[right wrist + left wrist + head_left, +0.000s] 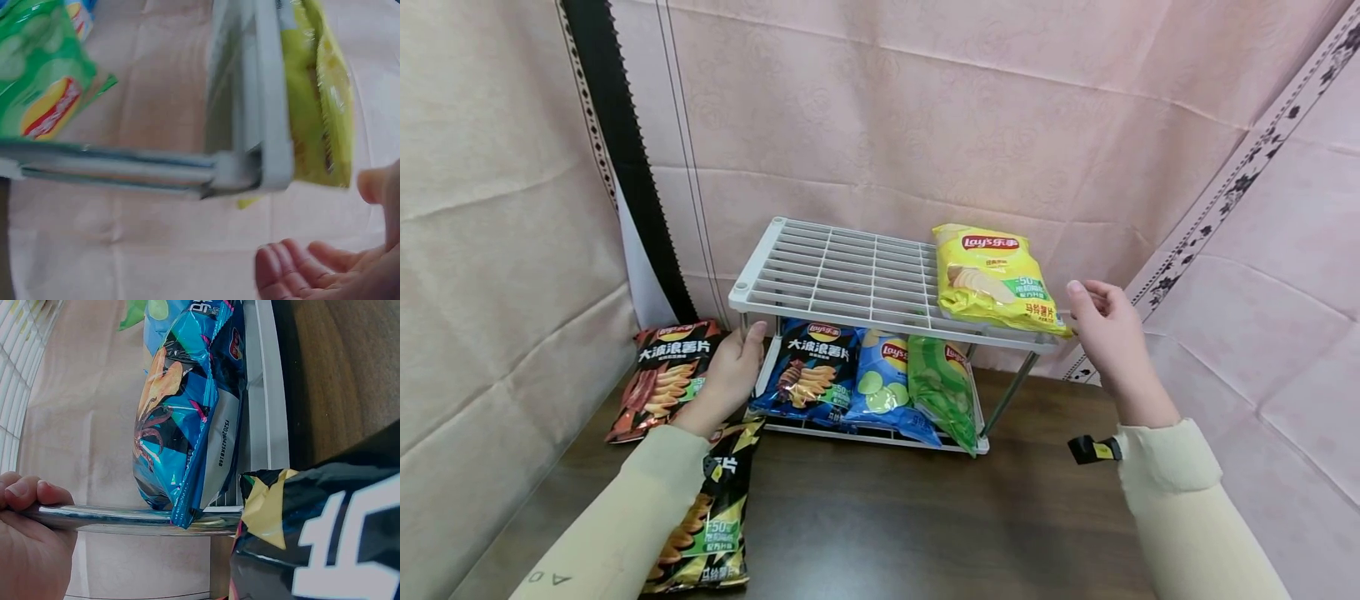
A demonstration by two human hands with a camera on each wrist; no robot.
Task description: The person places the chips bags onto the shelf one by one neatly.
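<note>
Gripping a white two-tier rack (pixel 758 257) at its near left corner, the left hand (pixel 726 379) has firm-looking hold in the head view, while the right hand (pixel 1116 342) holds nothing, its fingers loosely bent, just beside a yellow Lay's potato chip bag (pixel 1000 279). That bag lies at the right end of the upper tier (pixel 865 320), its near right corner at the rack's right edge. On the lower tier (pixel 808 430), left to right, sit a dark blue Lay's bag (pixel 812 367), a light blue Lay's bag (pixel 880 387) and a green Lay's bag (pixel 942 387). On the brown tabletop (pixel 865 525), a red Lay's bag (pixel 662 379) lies left of the rack, and a black-and-gold chip bag (pixel 722 542) lies nearer. To settle the yellow bag well, it seems best to hold the rack steady and guide the bag's corner inward lightly, without crushing the chips. Both forearms reach in from the near side; the right hand is raised to about upper-tier height.

In the left wrist view, fingers and thumb wrap a metal post (pixel 125 519); a grip there should resist sideways pushes.

In the right wrist view, somewhat blurred, the thumb and fingers stand wide apart, with a gap between them and the yellow bag; a flat-fingered nudge would suit that pose.
</note>
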